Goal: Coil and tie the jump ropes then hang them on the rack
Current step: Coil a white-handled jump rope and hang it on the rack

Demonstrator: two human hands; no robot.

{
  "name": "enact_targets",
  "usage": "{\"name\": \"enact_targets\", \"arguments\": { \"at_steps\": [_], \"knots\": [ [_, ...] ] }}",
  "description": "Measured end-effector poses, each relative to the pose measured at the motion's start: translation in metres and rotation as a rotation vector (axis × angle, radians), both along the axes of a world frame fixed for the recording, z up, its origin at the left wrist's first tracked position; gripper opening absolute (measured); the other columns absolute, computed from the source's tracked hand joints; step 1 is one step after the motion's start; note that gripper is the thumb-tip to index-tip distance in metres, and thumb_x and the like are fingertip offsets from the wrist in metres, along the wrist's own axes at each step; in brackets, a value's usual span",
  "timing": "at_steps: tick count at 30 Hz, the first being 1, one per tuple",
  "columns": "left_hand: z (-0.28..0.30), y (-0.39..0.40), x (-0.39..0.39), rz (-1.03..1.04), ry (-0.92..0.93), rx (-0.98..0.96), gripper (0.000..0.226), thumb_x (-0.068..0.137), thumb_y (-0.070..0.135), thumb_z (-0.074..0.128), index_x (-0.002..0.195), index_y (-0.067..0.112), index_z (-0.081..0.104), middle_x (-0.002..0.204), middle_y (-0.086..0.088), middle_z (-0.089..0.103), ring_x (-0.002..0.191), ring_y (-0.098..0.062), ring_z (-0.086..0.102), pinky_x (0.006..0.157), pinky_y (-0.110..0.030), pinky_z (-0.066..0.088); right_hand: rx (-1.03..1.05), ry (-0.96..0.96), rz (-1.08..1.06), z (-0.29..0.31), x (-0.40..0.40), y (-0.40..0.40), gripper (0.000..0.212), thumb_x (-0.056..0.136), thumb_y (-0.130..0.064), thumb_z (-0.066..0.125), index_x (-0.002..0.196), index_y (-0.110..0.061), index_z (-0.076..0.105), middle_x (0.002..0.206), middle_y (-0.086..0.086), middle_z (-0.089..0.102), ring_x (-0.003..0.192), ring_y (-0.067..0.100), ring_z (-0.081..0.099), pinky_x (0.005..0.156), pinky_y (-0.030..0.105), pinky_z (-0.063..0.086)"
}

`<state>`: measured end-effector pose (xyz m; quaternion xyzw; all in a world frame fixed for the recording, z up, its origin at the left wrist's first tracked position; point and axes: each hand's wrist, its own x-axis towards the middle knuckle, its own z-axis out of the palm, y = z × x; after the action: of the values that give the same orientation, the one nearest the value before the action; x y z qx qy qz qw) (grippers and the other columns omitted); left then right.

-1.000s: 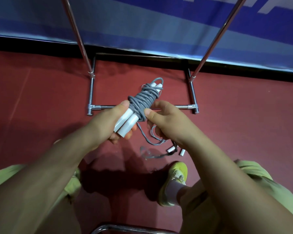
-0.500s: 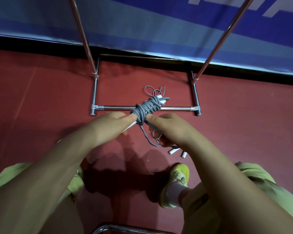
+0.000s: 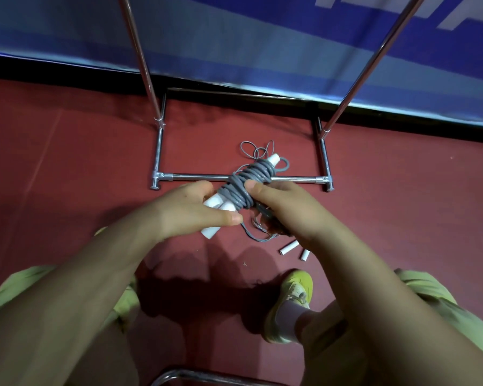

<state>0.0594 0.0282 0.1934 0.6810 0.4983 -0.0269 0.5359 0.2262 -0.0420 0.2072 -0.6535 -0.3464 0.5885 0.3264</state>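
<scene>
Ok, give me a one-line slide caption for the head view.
Both hands, left and right, grip a coiled grey rope above the rack base; another rope lies on the floor.

Grey rope (image 3: pixel 246 182) wound round white handles (image 3: pixel 214 206). Dark red floor (image 3: pixel 67 168). Blue banner (image 3: pixel 234 37), paler stripes, upper frame. Silver rack (image 3: pixel 195 177). Yellow-green shoe (image 3: pixel 293 296), lower right; two white handles (image 3: pixel 289 247) on the floor.

Person: forearms bare, no sleeves in view. Left hand (image 3: pixel 190 210) and right hand (image 3: pixel 287 210) carry no rings, no watch. Light green shorts (image 3: pixel 424 288). Yellow-green sneaker (image 3: pixel 293 293) with laces, over a pale sock (image 3: pixel 286 316).
</scene>
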Motion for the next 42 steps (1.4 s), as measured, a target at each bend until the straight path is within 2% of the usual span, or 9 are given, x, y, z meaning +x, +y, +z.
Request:
{"name": "enact_targets", "arguments": {
  "at_steps": [4,7,12,18,22,25,31,37,42],
  "knots": [
    [0.011,-0.003,0.002,0.120,-0.238,-0.438,0.052,0.062,0.060,0.067,0.091,0.017,0.065,0.080,-0.009,0.070,0.068,-0.021,0.067,0.073,-0.036,0.049,0.085,0.018,0.012,0.005,0.000,-0.001,0.029,0.097,-0.022,0.050,0.074,-0.004,0.054,0.064,0.014,0.044,0.039,0.009,0.036,0.039,0.015,0.028],
    [0.017,0.005,-0.001,0.117,-0.324,-0.796,0.074,0.069,0.067,0.036,0.087,0.005,0.072,0.081,-0.021,0.069,0.064,-0.029,0.067,0.063,-0.037,0.055,0.130,0.074,0.003,0.003,0.001,-0.001,0.027,0.093,-0.025,0.057,0.073,-0.007,0.055,0.059,0.008,0.046,0.044,0.009,0.042,0.047,0.020,0.033],
    [0.017,0.007,-0.003,0.138,-0.452,-0.971,0.077,0.071,0.066,0.033,0.073,-0.001,0.071,0.050,-0.007,0.048,0.040,-0.020,0.046,0.045,-0.023,0.042,0.120,0.147,0.024,0.007,0.001,-0.002,0.029,0.094,-0.033,0.053,0.075,-0.011,0.054,0.057,-0.004,0.056,0.047,0.010,0.047,0.046,0.019,0.040],
    [0.013,0.008,0.001,0.177,-0.349,-0.836,0.063,0.070,0.064,0.035,0.065,0.008,0.064,0.052,-0.007,0.046,0.043,-0.020,0.043,0.051,-0.027,0.027,-0.114,-0.057,0.073,0.004,-0.002,-0.003,0.052,0.093,-0.058,0.038,0.070,-0.015,0.053,0.050,-0.003,0.044,0.045,0.014,0.037,0.060,0.029,0.046],
    [0.014,0.007,0.003,0.191,-0.354,-0.808,0.064,0.077,0.063,0.032,0.066,0.008,0.063,0.052,-0.008,0.048,0.044,-0.022,0.044,0.053,-0.029,0.028,-0.067,-0.036,0.065,0.007,-0.001,-0.002,0.053,0.095,-0.055,0.038,0.060,-0.015,0.041,0.046,-0.002,0.030,0.044,0.015,0.023,0.040,0.016,0.032],
    [0.016,0.006,0.004,0.186,-0.304,-0.773,0.066,0.087,0.060,0.026,0.065,0.009,0.060,0.050,-0.007,0.047,0.042,-0.020,0.042,0.053,-0.029,0.027,-0.030,-0.027,0.046,0.008,-0.001,-0.002,0.056,0.096,-0.052,0.040,0.054,-0.016,0.031,0.048,0.003,0.023,0.042,0.015,0.018,0.037,0.014,0.030],
    [0.015,0.001,0.008,0.273,-0.312,-0.505,0.056,0.094,0.054,0.028,0.079,0.011,0.061,0.066,-0.008,0.055,0.049,-0.018,0.046,0.049,-0.025,0.035,-0.042,-0.174,0.086,0.003,-0.001,-0.001,0.066,0.093,-0.060,0.036,0.045,-0.016,0.038,0.041,0.007,0.042,0.039,0.019,0.032,0.045,0.024,0.027],
    [0.006,-0.003,0.011,0.250,-0.089,-0.126,0.046,0.095,0.048,0.038,0.076,0.013,0.061,0.067,-0.003,0.061,0.058,-0.016,0.055,0.057,-0.024,0.041,-0.111,-0.119,0.090,0.002,0.000,-0.001,0.066,0.094,-0.059,0.036,0.093,0.000,0.066,0.053,0.000,0.050,0.040,0.013,0.039,0.047,0.022,0.038],
    [0.001,-0.002,0.006,0.076,-0.020,0.012,0.045,0.066,0.063,0.056,0.085,0.022,0.059,0.080,0.004,0.060,0.074,-0.014,0.056,0.070,-0.032,0.044,-0.123,-0.077,0.068,0.002,-0.001,-0.002,0.064,0.094,-0.060,0.033,0.093,-0.004,0.064,0.058,0.000,0.049,0.040,0.011,0.034,0.043,0.020,0.032]
  ]
}}
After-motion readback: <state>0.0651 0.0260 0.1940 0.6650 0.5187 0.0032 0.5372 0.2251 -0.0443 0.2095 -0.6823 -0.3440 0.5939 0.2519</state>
